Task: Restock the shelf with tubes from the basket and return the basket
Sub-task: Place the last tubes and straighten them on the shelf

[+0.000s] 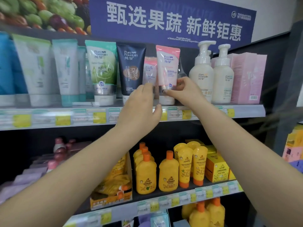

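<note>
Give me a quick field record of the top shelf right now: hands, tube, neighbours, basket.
right hand: pinches the front pink tube near its cap
left hand: open, fingers at the second pink tube behind
tube state: upright on the top shelf
left neighbour: navy tube
right neighbour: white pump bottles
basket: not in view

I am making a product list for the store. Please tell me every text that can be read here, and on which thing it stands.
"甄选果蔬 新鲜钜惠": blue banner above the top shelf.
"Pure Fountain 纯泉": green tube, navy tube, front pink tube, pump bottles.
"深" and "FOR MEN": navy tube.
"泡": green tube and front pink tube, which the right hand pinches.
Banner's small English line, price tags, yellow bottles' print: too blurred.
</note>
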{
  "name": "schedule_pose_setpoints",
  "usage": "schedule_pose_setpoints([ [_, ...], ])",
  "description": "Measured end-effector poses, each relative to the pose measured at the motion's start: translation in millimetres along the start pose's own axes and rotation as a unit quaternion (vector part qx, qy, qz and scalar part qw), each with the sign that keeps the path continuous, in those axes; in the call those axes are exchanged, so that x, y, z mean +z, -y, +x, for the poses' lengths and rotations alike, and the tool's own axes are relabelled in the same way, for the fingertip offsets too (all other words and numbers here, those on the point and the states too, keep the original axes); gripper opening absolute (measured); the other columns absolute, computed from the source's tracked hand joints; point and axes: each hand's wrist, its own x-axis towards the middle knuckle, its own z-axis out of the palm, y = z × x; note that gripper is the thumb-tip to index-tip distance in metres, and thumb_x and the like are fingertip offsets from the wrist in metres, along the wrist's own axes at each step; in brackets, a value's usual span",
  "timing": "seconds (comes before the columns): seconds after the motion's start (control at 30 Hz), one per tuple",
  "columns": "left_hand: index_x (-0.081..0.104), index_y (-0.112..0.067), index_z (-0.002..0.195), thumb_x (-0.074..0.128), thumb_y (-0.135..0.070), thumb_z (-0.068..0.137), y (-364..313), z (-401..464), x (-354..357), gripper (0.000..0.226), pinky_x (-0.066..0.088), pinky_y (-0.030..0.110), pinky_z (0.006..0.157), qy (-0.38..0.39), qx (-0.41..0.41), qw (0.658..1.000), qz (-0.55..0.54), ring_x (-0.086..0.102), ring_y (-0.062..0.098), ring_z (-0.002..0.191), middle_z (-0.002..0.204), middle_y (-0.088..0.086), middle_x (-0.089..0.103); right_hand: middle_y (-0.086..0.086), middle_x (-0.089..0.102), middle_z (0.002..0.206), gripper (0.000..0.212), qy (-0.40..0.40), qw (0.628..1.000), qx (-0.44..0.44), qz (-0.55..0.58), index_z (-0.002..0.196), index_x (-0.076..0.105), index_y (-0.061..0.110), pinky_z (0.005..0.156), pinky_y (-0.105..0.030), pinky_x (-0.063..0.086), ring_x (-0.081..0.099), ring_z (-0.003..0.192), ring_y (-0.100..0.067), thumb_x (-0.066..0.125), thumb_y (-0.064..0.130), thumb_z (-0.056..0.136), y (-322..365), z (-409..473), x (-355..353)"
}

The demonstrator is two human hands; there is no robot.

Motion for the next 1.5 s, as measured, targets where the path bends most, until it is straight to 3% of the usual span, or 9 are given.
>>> schedule_pose_setpoints([
  [0.2, 0.038, -0.005, 0.128, 0.050, -0.017, 0.088, 33, 4, -31, 0.043, 0.034, 0.030, 0.087, -0.001, -0.082, 0.996, 0.035, 0.043, 0.025, 0.115, 0.125, 0.013, 0.045, 0.003, 0.060, 0.098, 0.048, -0.014, 0.999, 0.016, -0.044, 0.113, 0.051, 0.015, 0.068, -0.025, 0.040, 0.057, 0.089, -0.014, 0.073, 0.031, 0.074, 8, -1, 7],
  [0.4, 0.040, -0.005, 0.119, 0.051, -0.020, 0.088, 36, 17, -42, 0.036, 0.031, 0.026, 0.063, 0.050, -0.146, 0.988, 0.008, 0.043, 0.021, 0.085, 0.100, 0.005, 0.046, 0.002, 0.057, 0.103, 0.058, -0.033, 0.999, 0.028, -0.027, 0.121, 0.044, 0.008, 0.057, -0.017, 0.036, 0.054, 0.088, -0.011, 0.072, 0.031, 0.076, 20, -8, 3],
  [0.53, 0.039, -0.008, 0.106, 0.050, -0.023, 0.089, 34, 22, -45, 0.025, 0.029, 0.026, 0.049, 0.083, -0.166, 0.983, -0.003, 0.045, 0.019, 0.070, 0.091, 0.005, 0.048, -0.009, 0.049, 0.118, 0.048, -0.178, 0.981, -0.047, -0.067, 0.122, 0.041, 0.005, 0.075, -0.026, 0.038, 0.048, 0.092, -0.017, 0.063, 0.023, 0.082, 45, -24, 5],
  [0.63, 0.036, -0.009, 0.096, 0.049, -0.024, 0.089, 32, 24, -43, 0.021, 0.026, 0.025, 0.046, 0.088, -0.174, 0.981, 0.005, 0.040, 0.016, 0.062, 0.085, 0.006, 0.046, -0.006, 0.053, 0.103, 0.038, -0.129, 0.987, -0.092, -0.040, 0.120, 0.045, 0.006, 0.083, -0.036, 0.046, 0.054, 0.093, -0.021, 0.054, 0.011, 0.084, 65, -35, 25],
  [0.73, 0.037, -0.008, 0.094, 0.050, -0.022, 0.089, 29, 24, -40, 0.020, 0.027, 0.028, 0.048, 0.079, -0.172, 0.982, 0.008, 0.043, 0.021, 0.069, 0.085, 0.007, 0.046, -0.010, 0.053, 0.110, 0.043, 0.015, 0.999, -0.034, -0.036, 0.127, 0.040, 0.004, 0.080, -0.030, 0.041, 0.051, 0.096, -0.023, 0.050, 0.008, 0.086, 76, -39, 49],
  [0.8, 0.041, -0.006, 0.099, 0.050, -0.021, 0.089, 29, 24, -39, 0.020, 0.032, 0.030, 0.057, 0.073, -0.167, 0.983, 0.009, 0.044, 0.025, 0.076, 0.088, 0.009, 0.047, -0.012, 0.054, 0.115, 0.042, 0.063, 0.998, 0.001, -0.029, 0.127, 0.039, 0.004, 0.074, -0.027, 0.036, 0.048, 0.094, -0.022, 0.049, 0.008, 0.087, 77, -38, 58],
  [0.93, 0.046, -0.002, 0.108, 0.049, -0.018, 0.088, 31, 24, -39, 0.025, 0.033, 0.031, 0.063, 0.064, -0.168, 0.984, -0.015, 0.046, 0.025, 0.080, 0.095, 0.011, 0.052, -0.011, 0.059, 0.112, 0.039, 0.060, 0.998, 0.020, 0.001, 0.124, 0.044, 0.007, 0.071, -0.025, 0.037, 0.052, 0.094, -0.023, 0.050, 0.008, 0.086, 78, -34, 64],
  [1.23, 0.049, -0.005, 0.102, 0.047, -0.018, 0.087, 34, 22, -35, 0.020, 0.036, 0.030, 0.065, 0.062, -0.168, 0.983, -0.028, 0.049, 0.026, 0.082, 0.100, 0.014, 0.059, -0.010, 0.060, 0.110, 0.035, 0.043, 0.998, 0.029, 0.040, 0.120, 0.049, 0.007, 0.077, -0.026, 0.041, 0.055, 0.096, -0.022, 0.053, 0.006, 0.085, 80, -36, 66],
  [1.5, 0.049, -0.005, 0.116, 0.048, -0.017, 0.088, 34, 20, -37, 0.031, 0.045, 0.034, 0.079, 0.069, -0.168, 0.982, -0.052, 0.055, 0.027, 0.099, 0.114, 0.013, 0.059, -0.009, 0.059, 0.110, 0.037, 0.038, 0.998, 0.032, 0.039, 0.121, 0.048, 0.008, 0.075, -0.027, 0.041, 0.054, 0.095, -0.021, 0.056, 0.008, 0.085, 78, -34, 69],
])
